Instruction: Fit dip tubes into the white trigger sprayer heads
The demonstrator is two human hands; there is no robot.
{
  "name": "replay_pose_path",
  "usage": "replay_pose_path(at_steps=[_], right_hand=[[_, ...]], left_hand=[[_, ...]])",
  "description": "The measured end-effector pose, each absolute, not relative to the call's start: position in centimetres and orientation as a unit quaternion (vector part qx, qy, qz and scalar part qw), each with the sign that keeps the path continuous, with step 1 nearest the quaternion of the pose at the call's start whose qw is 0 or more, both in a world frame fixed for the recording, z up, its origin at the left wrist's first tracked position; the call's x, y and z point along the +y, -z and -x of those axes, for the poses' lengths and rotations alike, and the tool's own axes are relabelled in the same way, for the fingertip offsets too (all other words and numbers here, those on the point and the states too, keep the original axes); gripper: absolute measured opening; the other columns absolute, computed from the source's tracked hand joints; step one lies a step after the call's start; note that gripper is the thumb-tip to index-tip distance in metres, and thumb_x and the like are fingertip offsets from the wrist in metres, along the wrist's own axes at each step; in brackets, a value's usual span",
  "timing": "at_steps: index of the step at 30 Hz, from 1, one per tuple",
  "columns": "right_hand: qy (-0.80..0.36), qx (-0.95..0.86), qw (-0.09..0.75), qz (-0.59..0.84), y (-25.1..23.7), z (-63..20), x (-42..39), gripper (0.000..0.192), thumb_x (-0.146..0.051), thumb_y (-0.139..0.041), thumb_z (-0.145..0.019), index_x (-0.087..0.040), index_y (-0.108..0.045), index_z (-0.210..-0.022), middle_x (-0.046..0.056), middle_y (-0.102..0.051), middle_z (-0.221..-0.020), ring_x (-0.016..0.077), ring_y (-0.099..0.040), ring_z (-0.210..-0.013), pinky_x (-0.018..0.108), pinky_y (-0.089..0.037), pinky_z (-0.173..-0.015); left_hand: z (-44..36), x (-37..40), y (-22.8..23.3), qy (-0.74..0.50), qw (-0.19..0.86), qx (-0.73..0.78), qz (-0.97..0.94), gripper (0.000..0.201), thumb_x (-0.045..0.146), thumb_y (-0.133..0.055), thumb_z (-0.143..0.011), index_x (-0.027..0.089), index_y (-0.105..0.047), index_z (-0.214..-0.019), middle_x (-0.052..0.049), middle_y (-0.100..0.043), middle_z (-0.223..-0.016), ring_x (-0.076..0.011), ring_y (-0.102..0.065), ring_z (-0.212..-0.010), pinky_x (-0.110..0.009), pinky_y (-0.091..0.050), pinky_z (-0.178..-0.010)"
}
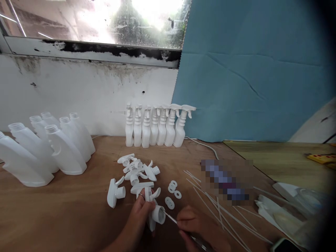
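Note:
My left hand (139,213) is closed round a white trigger spray head (151,199), whose round collar faces right. A thin metal tool (170,217) is gripped in my right hand (195,224); its tip reaches the collar's opening. Whether it is a screwdriver or tweezers I cannot tell. Just behind my left hand lie several loose trigger spray heads (151,172), with another spray head (115,192) to the left. Small white ring washers (177,194) rest in little groups beyond my right hand. Thin white dip tubes (210,197) lie scattered to the right.
Large white open-necked bottles (69,154) stand at the left. A row of white spray bottles (145,133) with trigger heads stands against the wall. Clear plastic bags (286,217) lie at the right, near a phone-like dark object (285,245). A pixelated patch hides part of the table.

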State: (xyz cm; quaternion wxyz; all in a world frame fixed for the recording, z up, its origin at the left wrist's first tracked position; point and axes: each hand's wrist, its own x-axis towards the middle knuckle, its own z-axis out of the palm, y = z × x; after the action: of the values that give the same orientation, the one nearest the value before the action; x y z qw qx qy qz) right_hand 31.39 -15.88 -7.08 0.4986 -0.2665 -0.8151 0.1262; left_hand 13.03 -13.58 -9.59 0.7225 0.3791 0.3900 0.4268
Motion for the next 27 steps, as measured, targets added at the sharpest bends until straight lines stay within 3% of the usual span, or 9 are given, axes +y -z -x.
replay_pose_path(at_steps=[4, 7, 11, 17, 21, 27], right_hand=[[-0.068, -0.844, 0.476, 0.238, 7.3, -31.3, -16.1, 0.031, -0.003, -0.053, -0.08, -0.024, -0.057, -0.102, 0.004, -0.066, -0.074, 0.019, -0.06, -0.061, 0.031, -0.05, -0.056], [-0.134, -0.803, 0.519, 0.261, 7.6, -31.1, -16.4, 0.016, -0.009, -0.049, -0.085, -0.024, -0.053, -0.083, 0.0, -0.06, -0.063, 0.0146, -0.053, -0.05, 0.025, -0.04, -0.046], [-0.289, -0.738, 0.51, 0.333, 8.0, -31.2, -16.7, 0.031, -0.032, -0.045, -0.096, -0.023, -0.043, -0.066, -0.003, -0.055, -0.058, 0.0134, -0.052, -0.049, 0.025, -0.037, -0.046], [-0.296, -0.727, 0.525, 0.328, 8.2, -31.4, -17.0, 0.036, -0.038, -0.045, -0.097, -0.023, -0.038, -0.065, -0.004, -0.052, -0.057, 0.0122, -0.047, -0.048, 0.026, -0.031, -0.048], [-0.331, -0.722, 0.494, 0.354, 7.7, -31.6, -17.2, 0.041, -0.045, -0.044, -0.096, -0.024, -0.035, -0.062, -0.003, -0.053, -0.056, 0.0138, -0.047, -0.049, 0.028, -0.033, -0.049], [-0.502, -0.649, 0.449, 0.355, 6.7, -31.9, -17.5, 0.037, -0.05, -0.05, -0.094, -0.023, -0.045, -0.07, 0.002, -0.061, -0.066, 0.0175, -0.058, -0.061, 0.03, -0.045, -0.059]], left_hand=[[-13.3, -13.9, 10.0, -0.416, 0.683, 0.433, -0.417, 0.055, 0.052, -0.057, -0.073, 0.016, -0.043, -0.112, 0.008, -0.047, -0.058, -0.0074, -0.035, -0.038, -0.019, -0.026, -0.036], [-13.4, -13.8, 10.5, -0.414, 0.679, 0.418, -0.439, 0.044, 0.043, -0.055, -0.07, 0.016, -0.046, -0.103, 0.008, -0.044, -0.059, -0.0069, -0.032, -0.041, -0.019, -0.025, -0.039], [-13.3, -13.7, 10.2, -0.413, 0.692, 0.393, -0.442, 0.025, 0.032, -0.052, -0.065, 0.016, -0.046, -0.083, 0.006, -0.04, -0.062, -0.0064, -0.033, -0.05, -0.018, -0.025, -0.046], [-13.4, -14.0, 9.0, -0.379, 0.717, 0.367, -0.455, 0.022, 0.029, -0.052, -0.065, 0.016, -0.045, -0.082, 0.005, -0.039, -0.063, -0.0068, -0.035, -0.052, -0.018, -0.026, -0.048], [-13.3, -14.0, 8.3, -0.359, 0.724, 0.364, -0.463, 0.02, 0.027, -0.052, -0.063, 0.017, -0.045, -0.078, 0.006, -0.038, -0.063, -0.0066, -0.033, -0.051, -0.017, -0.026, -0.045], [-12.7, -13.6, 8.1, -0.342, 0.738, 0.357, -0.458, 0.024, 0.033, -0.054, -0.065, 0.017, -0.047, -0.08, 0.006, -0.04, -0.058, -0.005, -0.033, -0.043, -0.016, -0.023, -0.039]])
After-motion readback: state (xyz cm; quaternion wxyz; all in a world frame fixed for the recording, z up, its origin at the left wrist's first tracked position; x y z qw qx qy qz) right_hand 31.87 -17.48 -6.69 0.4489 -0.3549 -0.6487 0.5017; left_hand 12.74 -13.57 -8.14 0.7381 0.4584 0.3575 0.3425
